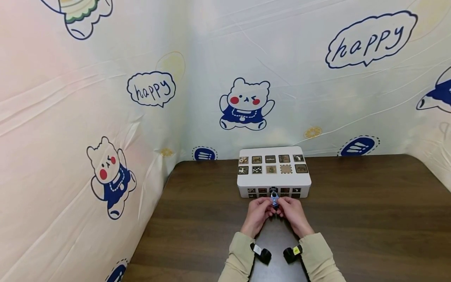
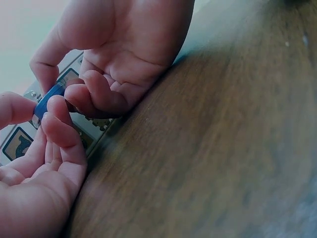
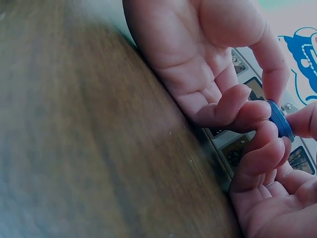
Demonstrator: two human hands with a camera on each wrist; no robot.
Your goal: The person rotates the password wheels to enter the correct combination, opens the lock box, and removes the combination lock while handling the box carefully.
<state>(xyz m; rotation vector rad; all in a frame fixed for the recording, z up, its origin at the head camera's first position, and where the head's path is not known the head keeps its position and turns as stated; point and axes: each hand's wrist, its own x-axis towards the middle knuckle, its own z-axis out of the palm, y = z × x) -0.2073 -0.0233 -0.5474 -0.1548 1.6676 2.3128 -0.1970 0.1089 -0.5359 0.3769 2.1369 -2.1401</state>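
Sleeves [image 1: 235,254] beside black cameras [image 1: 264,257] lead to the left hand [image 1: 257,215] and right hand [image 1: 294,213], both pinching a small blue piece [image 1: 274,199] between them at the front of the white box [image 1: 273,180] on the brown table [image 1: 370,219], though whether it touches the box I cannot tell.

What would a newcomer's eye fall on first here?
Probably the upright bear on the cloth, above the white box. The box stands toward the far side of the table. Before it, the left hand and right hand pinch a blue item.
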